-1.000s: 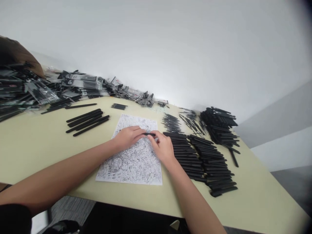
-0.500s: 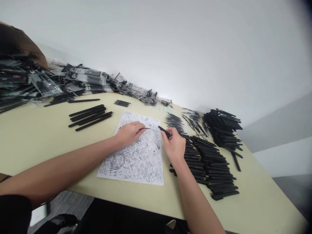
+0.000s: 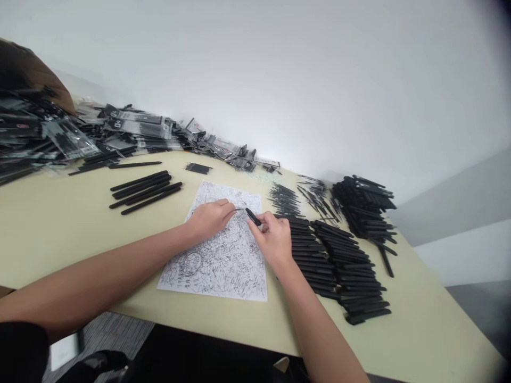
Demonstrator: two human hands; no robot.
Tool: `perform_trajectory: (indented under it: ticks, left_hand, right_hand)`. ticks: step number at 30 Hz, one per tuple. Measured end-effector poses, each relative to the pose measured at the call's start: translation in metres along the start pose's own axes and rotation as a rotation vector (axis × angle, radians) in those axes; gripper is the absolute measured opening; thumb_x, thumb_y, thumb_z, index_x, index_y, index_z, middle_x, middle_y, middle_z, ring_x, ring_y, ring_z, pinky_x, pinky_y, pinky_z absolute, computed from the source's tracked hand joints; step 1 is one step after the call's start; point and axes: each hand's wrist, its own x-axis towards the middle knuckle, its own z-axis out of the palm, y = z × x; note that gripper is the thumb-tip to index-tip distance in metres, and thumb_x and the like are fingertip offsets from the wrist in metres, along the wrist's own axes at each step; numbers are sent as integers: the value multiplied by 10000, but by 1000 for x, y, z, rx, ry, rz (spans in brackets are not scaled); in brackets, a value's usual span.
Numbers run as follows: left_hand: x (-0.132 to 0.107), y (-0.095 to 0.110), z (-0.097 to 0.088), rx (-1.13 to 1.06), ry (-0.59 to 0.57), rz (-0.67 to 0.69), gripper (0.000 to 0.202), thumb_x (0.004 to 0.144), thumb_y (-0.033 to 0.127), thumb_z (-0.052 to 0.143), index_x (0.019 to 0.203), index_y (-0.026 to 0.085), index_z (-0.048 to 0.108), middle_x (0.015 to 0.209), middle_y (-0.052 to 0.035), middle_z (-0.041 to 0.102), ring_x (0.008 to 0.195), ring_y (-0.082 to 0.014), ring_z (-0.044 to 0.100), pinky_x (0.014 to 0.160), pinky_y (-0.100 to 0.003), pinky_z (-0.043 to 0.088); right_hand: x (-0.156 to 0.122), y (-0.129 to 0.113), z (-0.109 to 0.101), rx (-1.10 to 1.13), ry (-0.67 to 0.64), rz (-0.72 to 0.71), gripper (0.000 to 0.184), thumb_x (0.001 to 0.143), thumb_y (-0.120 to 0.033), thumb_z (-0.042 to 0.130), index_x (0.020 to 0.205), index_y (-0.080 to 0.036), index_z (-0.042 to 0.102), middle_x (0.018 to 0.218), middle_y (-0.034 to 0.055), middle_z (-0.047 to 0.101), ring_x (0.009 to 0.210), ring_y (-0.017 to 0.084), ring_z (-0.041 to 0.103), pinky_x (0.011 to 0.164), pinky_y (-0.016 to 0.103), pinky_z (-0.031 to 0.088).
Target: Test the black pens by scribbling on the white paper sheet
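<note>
My left hand is closed over the scribbled sheet of paper, pinching a thin dark pen refill whose end pokes out to the right. Between the thumb and fingers of my right hand is a short black pen cap, tilted up to the left. The cap's upper end is close to the refill's end; whether they touch I cannot tell. My right palm hides anything behind the cap. Beside that hand lie rows of black pens.
Several black pens lie at left, and a small bundle of refills sits behind the paper. More refills lie at right, near a heap of black pens. Plastic packets are piled along the wall.
My right hand has moved left with the pen cap, bringing it from the paper's right edge to near the refill. My left hand has stayed almost in place.
</note>
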Motion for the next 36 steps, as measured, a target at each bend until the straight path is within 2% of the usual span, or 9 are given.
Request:
perform_trajectory:
  ticks: [7,15,25,32,36]
  left_hand:
    - [-4,7,-2,137,-67,-25,326,983,294,351,941,166,648,897,-81,626,704,-166,586,576,-262,415]
    - [-4,12,-6,205,-148,-5,291,976,253,350,963,163,627,924,-87,621,664,-168,592,528,-266,386]
    - [-1,23,-14,242,-243,-110,287,969,239,335,986,160,611,945,-97,612,716,-228,658,563,-307,437]
    - [-3,25,-14,264,-276,-144,277,911,129,348,1035,144,596,968,-125,616,776,-250,680,628,-329,486]
    - [-6,36,-18,291,-275,-169,295,937,178,314,1026,108,587,909,-144,631,778,-263,686,622,-321,486]
  right_hand:
    - [-1,-5,4,-155,115,-147,340,951,-420,504,737,-187,629,481,-51,580,424,92,463,684,282,291]
    - [-1,-8,7,-226,126,-197,296,922,-316,550,654,-192,557,514,-39,622,477,100,534,709,294,272]
    - [2,-8,18,-273,14,-196,277,937,-276,527,672,-195,539,544,-15,642,491,124,552,757,284,304]
    - [2,-13,23,-312,-89,-150,225,932,-283,547,727,-192,569,586,2,670,509,141,567,764,297,294]
    - [4,-16,24,-365,-140,-132,239,950,-255,505,727,-188,560,585,11,664,500,145,559,766,307,282]
